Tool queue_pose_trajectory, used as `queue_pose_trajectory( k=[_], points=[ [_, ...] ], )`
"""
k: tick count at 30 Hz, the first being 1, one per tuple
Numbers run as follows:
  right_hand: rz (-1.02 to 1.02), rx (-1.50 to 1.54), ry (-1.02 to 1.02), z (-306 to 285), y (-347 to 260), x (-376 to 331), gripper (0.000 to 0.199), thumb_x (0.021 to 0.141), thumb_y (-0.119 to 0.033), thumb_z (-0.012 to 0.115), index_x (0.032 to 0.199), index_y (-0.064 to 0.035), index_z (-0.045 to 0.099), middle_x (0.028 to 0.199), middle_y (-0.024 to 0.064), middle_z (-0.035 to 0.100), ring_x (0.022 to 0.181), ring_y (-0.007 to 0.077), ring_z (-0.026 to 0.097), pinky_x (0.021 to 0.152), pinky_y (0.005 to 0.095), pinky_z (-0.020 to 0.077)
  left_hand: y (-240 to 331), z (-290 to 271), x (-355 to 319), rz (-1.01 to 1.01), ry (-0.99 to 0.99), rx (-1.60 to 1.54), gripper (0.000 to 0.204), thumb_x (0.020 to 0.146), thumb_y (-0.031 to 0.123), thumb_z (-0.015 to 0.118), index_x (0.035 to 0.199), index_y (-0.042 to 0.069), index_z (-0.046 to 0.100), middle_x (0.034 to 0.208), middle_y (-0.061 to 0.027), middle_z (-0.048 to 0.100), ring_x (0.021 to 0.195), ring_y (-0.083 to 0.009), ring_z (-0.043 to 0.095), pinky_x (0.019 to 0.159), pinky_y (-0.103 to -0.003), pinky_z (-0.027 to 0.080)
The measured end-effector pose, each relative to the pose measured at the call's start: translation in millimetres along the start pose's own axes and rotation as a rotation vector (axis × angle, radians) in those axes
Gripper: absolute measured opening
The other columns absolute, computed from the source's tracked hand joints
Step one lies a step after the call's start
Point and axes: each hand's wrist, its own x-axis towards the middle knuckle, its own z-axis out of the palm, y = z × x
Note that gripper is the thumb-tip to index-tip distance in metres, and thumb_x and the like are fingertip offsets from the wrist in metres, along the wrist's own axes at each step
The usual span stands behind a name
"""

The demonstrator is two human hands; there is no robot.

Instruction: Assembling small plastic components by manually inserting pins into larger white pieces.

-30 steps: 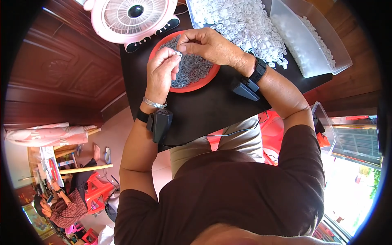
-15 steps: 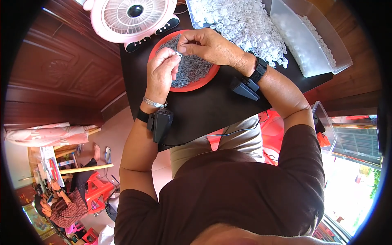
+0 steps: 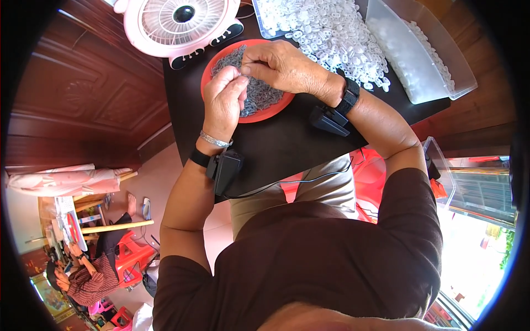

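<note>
Over a shallow red basin (image 3: 271, 113) filled with small grey slender pieces (image 3: 264, 98), my two hands meet fingertip to fingertip. My left hand (image 3: 222, 105) is closed in a pinch around a small white plastic piece, which the fingers now hide almost entirely. Thumb and forefinger pressed together, my right hand (image 3: 287, 67) comes from the right and touches the left fingertips. What it pinches, if anything, is too small to make out. Beyond the right hand spreads a heap of small white oval plastic pieces with holes (image 3: 345, 41).
A pink fan (image 3: 182, 33) stands at the far left of the dark table (image 3: 276, 149). A translucent bin (image 3: 411, 69) with more white pieces lies at the far right. A thin cable runs along the near edge. Another person (image 3: 91, 284) sits off to the left.
My left hand has shifted slightly right and turned inward, so the white piece between its fingers is now covered. My right hand has barely moved.
</note>
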Motion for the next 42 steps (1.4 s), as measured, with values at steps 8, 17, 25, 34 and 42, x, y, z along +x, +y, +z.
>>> queue_pose_trajectory(
  k=[8, 17, 25, 34, 42],
  points=[
    [0.125, 0.111, 0.003, -6.0, 12.5, 2.0, 0.022, 0.09, -0.024, 0.059, 0.086, -0.0018, 0.062, 0.069, 0.0053, 0.06, 0.064, 0.0127, 0.057, 0.061, 0.0276, 0.0461, -1.9, -4.1, 2.5, -0.021, -0.022, 0.024, 0.016, 0.088, 0.015, 0.05, 0.075, 0.006, 0.052, 0.059, 0.0026, 0.046, 0.048, -0.0043, 0.039, 0.044, -0.018, 0.029],
    [0.186, -0.479, 0.26, -39.6, 57.9, 0.3, 0.017, 0.085, -0.022, 0.057, 0.092, -0.0087, 0.065, 0.082, 0.0123, 0.064, 0.072, 0.0276, 0.062, 0.066, 0.0358, 0.049, -2.6, -11.1, 6.8, -0.039, -0.028, -0.033, 0.019, 0.088, 0.017, 0.049, 0.073, 0.007, 0.053, 0.059, 0.0026, 0.047, 0.046, -0.0039, 0.04, 0.041, -0.017, 0.027],
    [0.403, -0.906, -0.029, -63.3, 108.6, -15.3, 0.018, 0.082, -0.025, 0.052, 0.09, -0.0125, 0.062, 0.09, 0.0108, 0.063, 0.087, 0.03, 0.061, 0.074, 0.0424, 0.0487, 1.8, -12.4, 7.4, -0.073, 0.025, -0.108, 0.016, 0.085, 0.013, 0.051, 0.071, 0.005, 0.053, 0.056, 0.0016, 0.046, 0.045, -0.0054, 0.038, 0.042, -0.02, 0.028],
    [0.435, -0.779, -0.072, -61.0, 93.1, -7.8, 0.021, 0.079, -0.029, 0.056, 0.092, -0.0123, 0.062, 0.088, 0.0096, 0.063, 0.086, 0.0297, 0.061, 0.073, 0.0423, 0.0484, -2.4, -10.8, 8.9, -0.069, 0.024, -0.132, 0.015, 0.084, 0.013, 0.052, 0.072, 0.005, 0.053, 0.058, 0.001, 0.047, 0.045, -0.0055, 0.039, 0.042, -0.019, 0.028],
    [0.312, -0.83, -0.073, -44.6, 98.7, -8.7, 0.022, 0.077, -0.024, 0.06, 0.088, -0.0062, 0.064, 0.091, 0.0125, 0.065, 0.089, 0.0314, 0.062, 0.076, 0.0429, 0.0497, -6.0, -12.7, 14.3, 0.001, -0.036, -0.107, 0.014, 0.088, 0.016, 0.047, 0.079, 0.006, 0.052, 0.06, -0.0002, 0.048, 0.047, -0.0058, 0.041, 0.042, -0.019, 0.027]
  ],
)
